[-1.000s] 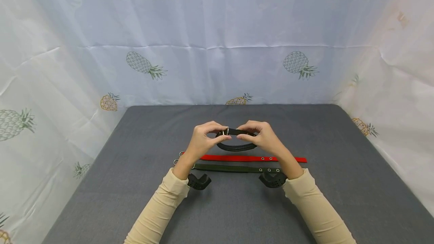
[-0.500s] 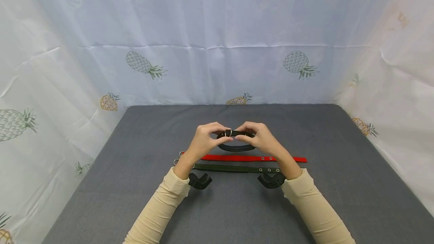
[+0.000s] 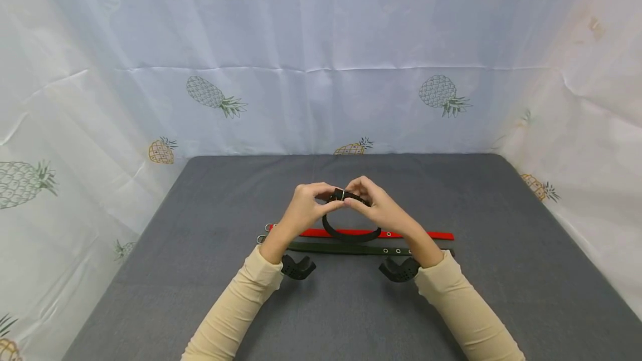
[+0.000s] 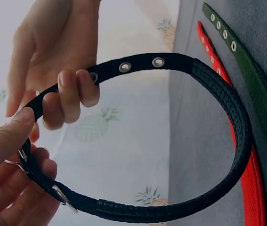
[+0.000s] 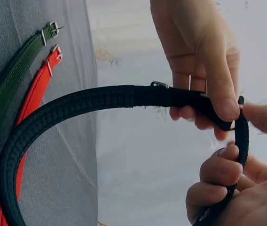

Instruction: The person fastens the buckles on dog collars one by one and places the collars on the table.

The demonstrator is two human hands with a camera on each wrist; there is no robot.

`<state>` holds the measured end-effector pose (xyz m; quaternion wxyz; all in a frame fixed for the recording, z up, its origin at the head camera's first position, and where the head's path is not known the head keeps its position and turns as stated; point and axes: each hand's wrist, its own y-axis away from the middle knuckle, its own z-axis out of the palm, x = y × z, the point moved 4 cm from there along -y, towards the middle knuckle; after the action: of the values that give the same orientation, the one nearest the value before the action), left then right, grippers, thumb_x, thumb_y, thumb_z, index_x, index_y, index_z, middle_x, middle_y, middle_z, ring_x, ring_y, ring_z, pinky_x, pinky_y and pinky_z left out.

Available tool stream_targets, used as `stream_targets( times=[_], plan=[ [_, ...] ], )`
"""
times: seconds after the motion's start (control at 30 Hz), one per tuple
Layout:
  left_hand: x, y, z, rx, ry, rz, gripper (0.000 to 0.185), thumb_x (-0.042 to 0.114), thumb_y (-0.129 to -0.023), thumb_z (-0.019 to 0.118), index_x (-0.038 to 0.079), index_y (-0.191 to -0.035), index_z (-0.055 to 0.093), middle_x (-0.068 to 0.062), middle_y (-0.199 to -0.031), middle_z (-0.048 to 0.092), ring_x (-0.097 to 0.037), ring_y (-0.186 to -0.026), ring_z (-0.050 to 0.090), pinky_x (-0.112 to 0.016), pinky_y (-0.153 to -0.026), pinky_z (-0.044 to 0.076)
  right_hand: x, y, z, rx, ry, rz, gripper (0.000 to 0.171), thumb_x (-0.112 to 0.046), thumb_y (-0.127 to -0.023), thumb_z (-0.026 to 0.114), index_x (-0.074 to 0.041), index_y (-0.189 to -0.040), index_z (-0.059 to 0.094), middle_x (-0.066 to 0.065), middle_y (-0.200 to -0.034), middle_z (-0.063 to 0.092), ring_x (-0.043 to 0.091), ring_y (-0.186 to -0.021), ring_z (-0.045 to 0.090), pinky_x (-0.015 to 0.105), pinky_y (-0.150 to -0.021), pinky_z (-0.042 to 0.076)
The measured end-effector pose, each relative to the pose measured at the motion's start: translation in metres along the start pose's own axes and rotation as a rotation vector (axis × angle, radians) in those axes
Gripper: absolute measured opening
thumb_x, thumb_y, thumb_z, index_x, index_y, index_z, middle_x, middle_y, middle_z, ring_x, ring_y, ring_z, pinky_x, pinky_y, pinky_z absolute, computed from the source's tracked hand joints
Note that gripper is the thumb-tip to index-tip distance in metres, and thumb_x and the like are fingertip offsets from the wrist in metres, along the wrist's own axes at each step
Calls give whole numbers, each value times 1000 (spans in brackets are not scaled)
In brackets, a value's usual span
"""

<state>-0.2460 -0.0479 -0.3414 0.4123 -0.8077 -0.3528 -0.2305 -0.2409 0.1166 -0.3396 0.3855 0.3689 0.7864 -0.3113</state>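
Note:
A black dog collar (image 3: 351, 237) is bent into a loop above the table, its two ends brought together between both hands. My left hand (image 3: 302, 208) pinches the end with the metal buckle (image 4: 21, 156) between thumb and fingers. Curled round the strap's other end is my right hand (image 3: 385, 206), its fingers just short of the metal eyelets (image 4: 125, 67). In the right wrist view the strap end stands bent at the buckle, my right thumb (image 5: 265, 120) against it. The padded middle of the collar hangs down toward the table.
On the grey table (image 3: 210, 294) lie a red collar (image 3: 436, 235) and, nearer me, a green collar (image 3: 331, 248), side by side with buckles to the left. Black wrist devices (image 3: 298, 267) show below both wrists. A pineapple-printed curtain (image 3: 321, 99) hangs behind.
The collar's loop has swung downward and now overlaps the red collar in the head view. My right hand has turned and come closer to the buckle; the left has shifted slightly right.

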Motion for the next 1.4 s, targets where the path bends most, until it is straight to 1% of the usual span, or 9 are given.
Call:
stream_targets(
  times=[0.13,0.27,0.37,0.5,0.63,0.77,0.93,1.13,1.4],
  plan=[
    [-1,-1,3,-9,-4,-18,19,13,-83,75,1,-97,74,-14,-91,74,-23,-81,71,-37,-76,59,-1,-2,3,24,-11,-15,25,-16,-99,54,1,-114,43,19,-96,61,5,-78,56,21,-70,44],
    [-1,-2,7,-27,-7,-32,17,13,-84,74,0,-95,74,-14,-91,74,-23,-80,71,-37,-78,59,-1,-3,5,31,15,-42,23,-16,-99,54,-1,-113,43,16,-87,59,6,-68,49,21,-64,38],
    [1,-2,8,-34,-13,-25,14,12,-83,74,0,-91,74,-14,-88,74,-23,-78,71,-35,-77,60,0,-3,6,40,30,-55,20,-15,-99,53,-4,-113,45,11,-81,53,6,-62,41,21,-60,35],
    [3,-2,8,-49,-17,-31,13,14,-83,74,2,-88,73,-13,-86,73,-22,-79,71,-28,-77,59,0,-2,4,68,50,-51,16,-13,-99,54,-5,-112,48,8,-79,50,7,-61,40,22,-60,36],
    [3,-1,8,-90,29,-36,16,16,-83,75,4,-93,73,-11,-90,72,-21,-83,70,-23,-79,58,0,-1,1,100,42,-30,15,-11,-98,54,-4,-112,50,13,-82,54,9,-62,43,22,-61,36],
    [2,-1,8,-129,75,-29,24,12,-83,73,2,-104,72,-13,-100,70,-23,-88,69,-26,-83,58,2,0,-3,120,26,-4,16,-11,-99,54,-3,-112,50,20,-87,56,10,-65,44,24,-63,36],
    [-1,0,8,-152,90,-71,34,11,-87,70,1,-119,67,-15,-111,69,-25,-97,69,-30,-88,58,1,2,-5,133,19,10,16,-12,-99,54,-4,-113,50,23,-89,57,12,-66,45,24,-63,35],
    [-5,2,7,-135,101,-118,34,14,-88,69,3,-120,66,-14,-111,69,-25,-102,69,-29,-90,57,0,3,-5,137,21,-4,16,-11,-99,53,-3,-112,51,21,-87,56,13,-65,44,24,-63,35],
    [-6,4,3,-56,91,-88,29,16,-88,70,3,-114,69,-14,-107,70,-25,-101,70,-31,-88,58,-1,4,-5,150,-3,-32,14,-8,-98,53,-2,-111,51,18,-87,56,15,-69,47,25,-66,37]
  ],
)
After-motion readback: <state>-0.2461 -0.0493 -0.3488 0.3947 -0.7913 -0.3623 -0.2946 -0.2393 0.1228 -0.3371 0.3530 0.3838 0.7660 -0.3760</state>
